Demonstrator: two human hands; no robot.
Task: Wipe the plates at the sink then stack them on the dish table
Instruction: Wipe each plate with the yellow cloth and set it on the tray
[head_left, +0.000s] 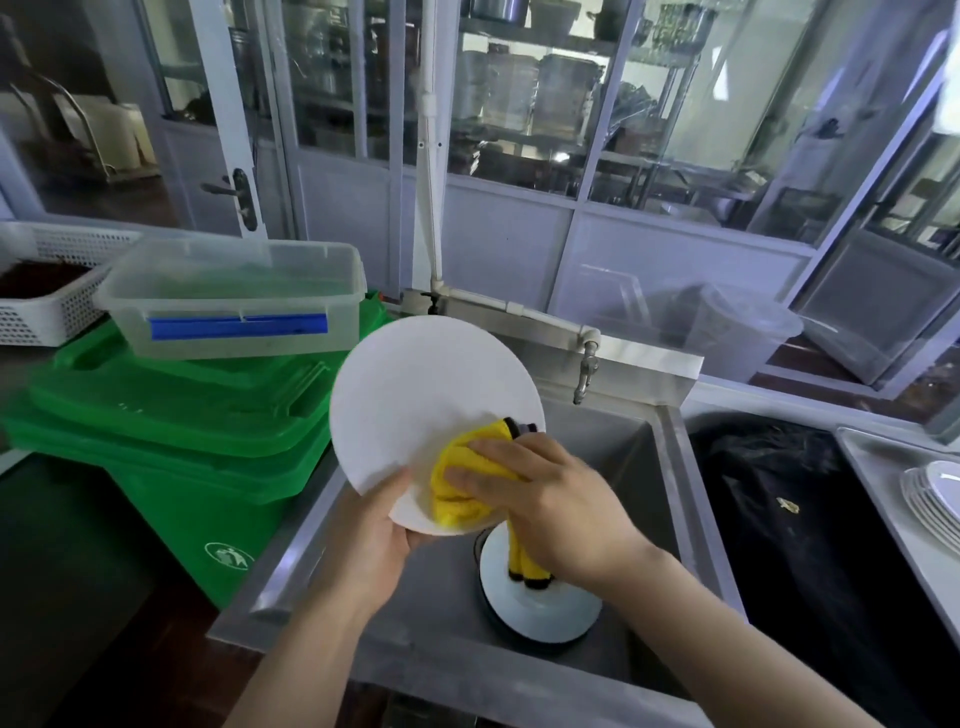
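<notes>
A white round plate (415, 395) is held tilted above the steel sink (613, 467). My left hand (374, 535) grips its lower rim, thumb on the face. A yellow cloth (457, 493) lies against the plate's lower right part, and my right hand (540, 499) presses and holds it there; its tail hangs below the hand. Down in the sink basin lie more white plates (545, 613) with a dark rim beneath them. At the far right edge, a stack of white plates (935, 493) rests on the dish table (883, 478).
A green bin (197, 467) stands left of the sink with a clear plastic box (234, 296) on its lid and a white basket (47, 296) beyond. A tap (584, 371) juts over the basin. A black-lined bin (800, 519) sits between sink and dish table.
</notes>
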